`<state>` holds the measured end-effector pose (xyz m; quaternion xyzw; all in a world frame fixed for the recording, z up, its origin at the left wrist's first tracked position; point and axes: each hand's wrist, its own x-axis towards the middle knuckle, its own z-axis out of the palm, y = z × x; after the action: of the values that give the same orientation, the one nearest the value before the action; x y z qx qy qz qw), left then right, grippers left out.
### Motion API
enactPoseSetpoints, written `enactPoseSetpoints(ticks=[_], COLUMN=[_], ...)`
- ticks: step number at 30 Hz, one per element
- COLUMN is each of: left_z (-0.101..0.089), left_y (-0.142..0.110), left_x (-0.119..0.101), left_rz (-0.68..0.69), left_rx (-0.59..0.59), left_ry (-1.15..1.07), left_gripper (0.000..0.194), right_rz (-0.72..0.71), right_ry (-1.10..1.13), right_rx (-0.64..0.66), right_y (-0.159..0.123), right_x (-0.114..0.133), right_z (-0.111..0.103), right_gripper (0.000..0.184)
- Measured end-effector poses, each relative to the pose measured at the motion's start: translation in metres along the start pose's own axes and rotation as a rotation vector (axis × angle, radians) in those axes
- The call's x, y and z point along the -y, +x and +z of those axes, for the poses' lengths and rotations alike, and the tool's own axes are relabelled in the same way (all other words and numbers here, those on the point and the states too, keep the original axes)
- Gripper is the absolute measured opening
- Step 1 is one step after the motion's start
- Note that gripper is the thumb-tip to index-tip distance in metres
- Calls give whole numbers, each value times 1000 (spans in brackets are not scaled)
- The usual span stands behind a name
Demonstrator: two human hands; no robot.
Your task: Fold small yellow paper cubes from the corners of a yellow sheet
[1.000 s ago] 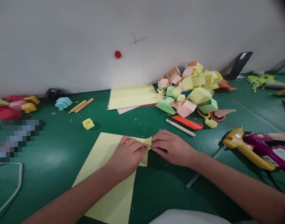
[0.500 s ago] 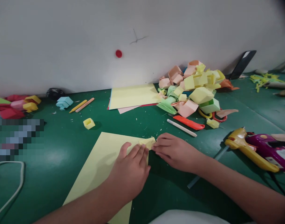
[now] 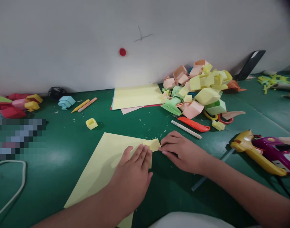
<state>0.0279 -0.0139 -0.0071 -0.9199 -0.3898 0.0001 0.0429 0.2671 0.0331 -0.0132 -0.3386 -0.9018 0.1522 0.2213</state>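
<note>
A small folded piece of yellow paper [image 3: 155, 145] lies over the top right corner of a large pale yellow sheet [image 3: 101, 158] on the green table. My left hand [image 3: 132, 172] rests flat with fingers stretched out, its fingertips pressing the small piece down and covering its left part. At the piece's right end, the fingertips of my right hand [image 3: 179, 152] are closed on its edge. A little yellow paper box [image 3: 91, 123] with an open top stands beyond the large sheet.
Behind my right hand are a white stick [image 3: 186, 129], a red-orange cutter [image 3: 194, 123] and a heap of folded paper pieces [image 3: 207, 96]. A yellow glue gun [image 3: 258, 153] lies at right. Stacked paper sheets [image 3: 137, 96] sit by the wall.
My left hand went from gripping the small paper to lying flat on it with spread fingers. My right hand moved slightly right, and more of the piece shows between the hands.
</note>
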Motion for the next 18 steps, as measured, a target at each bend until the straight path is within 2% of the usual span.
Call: enactPoseSetpoints(ticks=[4, 8, 11, 14, 18], left_z=[-6, -10, -11, -11, -3], left_y=[1, 1, 3, 10, 21], left_x=[3, 2, 1, 4, 18], left_rz=[2, -19, -39, -65, -81], left_rx=[18, -47, -103, -156, -173], left_ry=[-41, -60, -76, -132, -258], left_gripper=[50, 46, 41, 34, 28], right_rz=[25, 36, 47, 27, -4], right_ry=[3, 31, 18, -47, -115], right_rx=[0, -8, -66, -126, -89], right_y=[0, 0, 1, 2, 2], right_x=[-2, -8, -10, -9, -6], right_z=[-3, -5, -2, 3, 7], right_gripper=[20, 19, 19, 18, 18])
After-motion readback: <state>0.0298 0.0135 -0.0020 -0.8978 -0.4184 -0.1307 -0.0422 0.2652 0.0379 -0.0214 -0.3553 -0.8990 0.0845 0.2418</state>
